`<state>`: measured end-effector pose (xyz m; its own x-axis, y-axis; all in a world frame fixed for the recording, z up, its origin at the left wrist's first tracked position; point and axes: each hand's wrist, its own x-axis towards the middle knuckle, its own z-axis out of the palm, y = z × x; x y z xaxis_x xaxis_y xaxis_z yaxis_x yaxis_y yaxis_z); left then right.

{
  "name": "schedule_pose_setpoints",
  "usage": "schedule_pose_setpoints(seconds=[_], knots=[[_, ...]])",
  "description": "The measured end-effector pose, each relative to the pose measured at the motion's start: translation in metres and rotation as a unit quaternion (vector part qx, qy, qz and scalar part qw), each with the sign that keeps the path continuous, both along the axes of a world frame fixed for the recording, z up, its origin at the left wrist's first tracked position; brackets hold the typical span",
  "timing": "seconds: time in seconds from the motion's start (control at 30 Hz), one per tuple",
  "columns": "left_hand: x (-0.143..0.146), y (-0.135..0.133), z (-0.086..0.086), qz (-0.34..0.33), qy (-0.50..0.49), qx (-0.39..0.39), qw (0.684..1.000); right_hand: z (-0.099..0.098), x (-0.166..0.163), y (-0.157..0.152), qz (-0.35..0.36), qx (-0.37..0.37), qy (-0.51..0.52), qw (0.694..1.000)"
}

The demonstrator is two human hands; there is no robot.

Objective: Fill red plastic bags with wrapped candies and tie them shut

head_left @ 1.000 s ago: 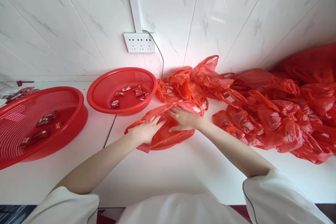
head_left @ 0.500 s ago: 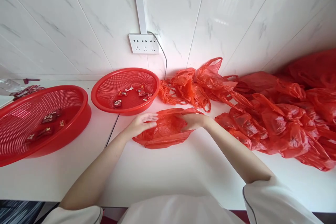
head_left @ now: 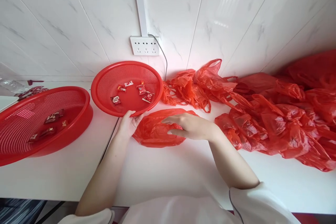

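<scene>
right hand (head_left: 190, 126) relaxed, half curled, grasping nothing, above the spread red bag (head_left: 154, 134); bag's long axis runs left-right. left hand (head_left: 127, 126) grips the near rim of the sieve basket (head_left: 128, 96), thumb against it. basket sits just beyond bag, to its left; left hand nearer. wrapped sweets (head_left: 141, 89) scattered inside. socket plate (head_left: 145, 46) behind.

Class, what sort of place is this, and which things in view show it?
Probably an indoor workroom: round red perforated plastic baskets hold small wrapped packets, and many translucent red plastic bags lie on a white table.
</scene>
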<state>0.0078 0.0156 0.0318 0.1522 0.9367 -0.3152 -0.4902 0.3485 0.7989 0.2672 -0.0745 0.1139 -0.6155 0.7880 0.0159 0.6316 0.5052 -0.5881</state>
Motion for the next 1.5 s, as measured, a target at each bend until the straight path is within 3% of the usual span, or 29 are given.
schedule_pose_setpoints(seconds=[0.17,0.33,0.53,0.67,0.97,1.1,1.2,1.33,1.5], knots=[[0.010,-0.013,-0.013,-0.024,0.036,0.040,0.998,0.006,-0.005,0.005,-0.028,0.045,0.011,0.999],[0.015,-0.028,-0.011,-0.011,0.042,0.091,0.995,0.001,-0.003,0.012,-0.033,0.045,0.027,0.998],[0.021,-0.037,-0.005,-0.011,0.024,0.094,0.995,-0.012,0.008,0.020,-0.118,0.147,0.013,0.982],[0.027,-0.041,-0.010,-0.023,0.023,0.095,0.995,-0.021,0.006,0.027,-0.147,0.185,-0.026,0.971],[0.035,-0.048,-0.023,-0.065,0.050,0.093,0.992,-0.061,0.000,0.051,-0.119,0.192,-0.061,0.972],[0.033,-0.048,-0.025,-0.069,0.049,0.102,0.991,-0.064,-0.001,0.054,-0.121,0.188,-0.069,0.972],[0.032,-0.046,-0.025,-0.074,0.032,0.104,0.991,-0.058,-0.002,0.053,-0.171,0.157,0.003,0.973],[0.031,-0.043,-0.024,-0.065,0.014,0.102,0.993,-0.053,0.001,0.053,-0.253,0.052,0.129,0.958],[0.029,-0.040,-0.021,-0.047,0.012,0.104,0.993,-0.054,0.008,0.057,-0.237,-0.101,0.266,0.929]])
